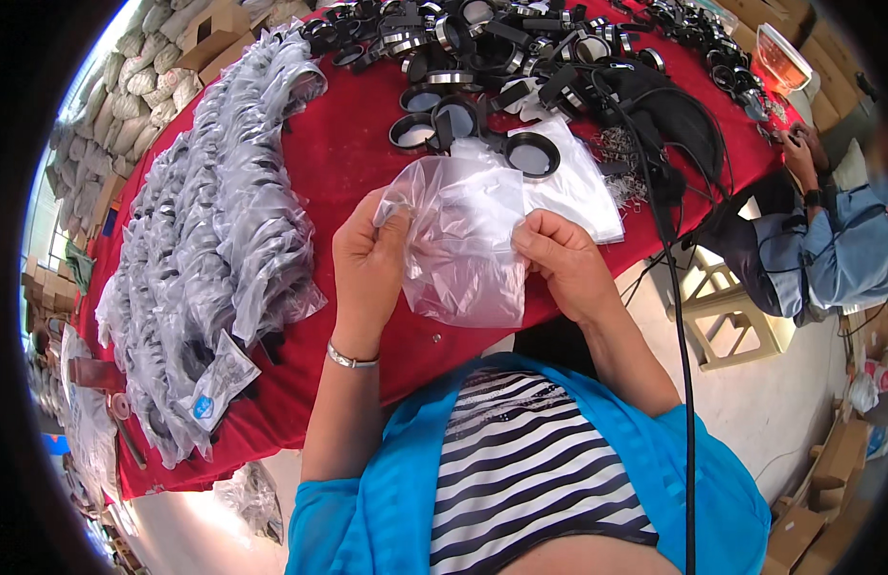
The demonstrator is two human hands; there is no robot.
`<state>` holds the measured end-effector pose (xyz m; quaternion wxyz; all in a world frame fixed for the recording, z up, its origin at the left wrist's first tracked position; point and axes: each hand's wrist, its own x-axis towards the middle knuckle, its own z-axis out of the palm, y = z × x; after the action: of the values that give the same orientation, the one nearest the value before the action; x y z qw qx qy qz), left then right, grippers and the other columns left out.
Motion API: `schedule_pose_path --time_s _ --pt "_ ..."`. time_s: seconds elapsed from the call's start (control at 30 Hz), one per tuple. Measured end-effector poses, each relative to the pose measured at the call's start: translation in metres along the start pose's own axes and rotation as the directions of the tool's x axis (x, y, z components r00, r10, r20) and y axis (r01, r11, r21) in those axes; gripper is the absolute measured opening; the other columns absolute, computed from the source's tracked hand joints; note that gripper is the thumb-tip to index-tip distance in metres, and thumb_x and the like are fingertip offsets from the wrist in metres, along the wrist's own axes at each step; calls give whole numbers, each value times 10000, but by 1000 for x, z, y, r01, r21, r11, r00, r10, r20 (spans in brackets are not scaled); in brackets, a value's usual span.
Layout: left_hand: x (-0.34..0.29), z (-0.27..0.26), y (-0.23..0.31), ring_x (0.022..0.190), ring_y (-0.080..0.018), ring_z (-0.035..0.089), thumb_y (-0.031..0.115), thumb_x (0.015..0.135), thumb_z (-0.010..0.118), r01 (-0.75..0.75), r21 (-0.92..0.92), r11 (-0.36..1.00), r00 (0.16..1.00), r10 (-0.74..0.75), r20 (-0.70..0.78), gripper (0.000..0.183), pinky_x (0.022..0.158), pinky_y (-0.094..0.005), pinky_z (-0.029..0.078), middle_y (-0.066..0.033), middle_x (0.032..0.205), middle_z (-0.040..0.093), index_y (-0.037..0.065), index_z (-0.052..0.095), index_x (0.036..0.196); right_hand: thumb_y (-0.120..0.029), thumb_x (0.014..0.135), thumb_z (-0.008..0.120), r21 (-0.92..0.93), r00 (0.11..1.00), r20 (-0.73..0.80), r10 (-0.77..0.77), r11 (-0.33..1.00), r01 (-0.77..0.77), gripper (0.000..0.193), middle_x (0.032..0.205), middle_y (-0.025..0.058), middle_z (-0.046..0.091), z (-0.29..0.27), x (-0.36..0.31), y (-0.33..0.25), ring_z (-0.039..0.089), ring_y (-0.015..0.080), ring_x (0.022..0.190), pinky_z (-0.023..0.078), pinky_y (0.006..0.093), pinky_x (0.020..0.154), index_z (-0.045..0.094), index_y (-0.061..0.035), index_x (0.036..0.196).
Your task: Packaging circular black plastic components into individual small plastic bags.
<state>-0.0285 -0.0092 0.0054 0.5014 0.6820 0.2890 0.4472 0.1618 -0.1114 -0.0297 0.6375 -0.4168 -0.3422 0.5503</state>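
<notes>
Between my two hands a clear plastic bag [468, 249] is held up over the near edge of the red table. My left hand [372, 254] pinches its left side, fingers closed. On the other side my right hand [564, 259] grips the bag's right edge between thumb and fingers. The bag looks thin and crinkled, and I cannot make out anything inside it. Just beyond it lies a stack of flat clear bags [583, 182]. A round black ring with a pale disc [532, 154] rests against that stack.
Rows of bagged items [224, 201] cover the table's left side. Black and silver ring parts [463, 48] are heaped at the back. A black bag [669, 125] and a hanging cable [679, 326] are on the right. Another person [827, 230] sits beyond a stool [736, 316].
</notes>
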Motion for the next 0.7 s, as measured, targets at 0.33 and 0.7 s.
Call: schedule_pose_path --time_s 0.33,0.7 --pt "-1 10 11 703 -32 503 36 887 562 -104 69 992 969 117 -218 194 610 -181 417 -10 835 607 -12 599 1072 -193 878 648 -111 994 -70 -79 991 71 139 704 -67 532 7 -4 -1 466 23 615 398 191 574 604 -73 825" --pt "-18 40 21 586 -33 479 216 744 784 -139 402 905 948 4 319 340 496 -200 389 -12 703 540 21 532 863 -163 873 652 18 1000 8 -1 1000 0 124 749 -35 576 24 -3 -3 501 28 651 412 189 595 622 -43 861"
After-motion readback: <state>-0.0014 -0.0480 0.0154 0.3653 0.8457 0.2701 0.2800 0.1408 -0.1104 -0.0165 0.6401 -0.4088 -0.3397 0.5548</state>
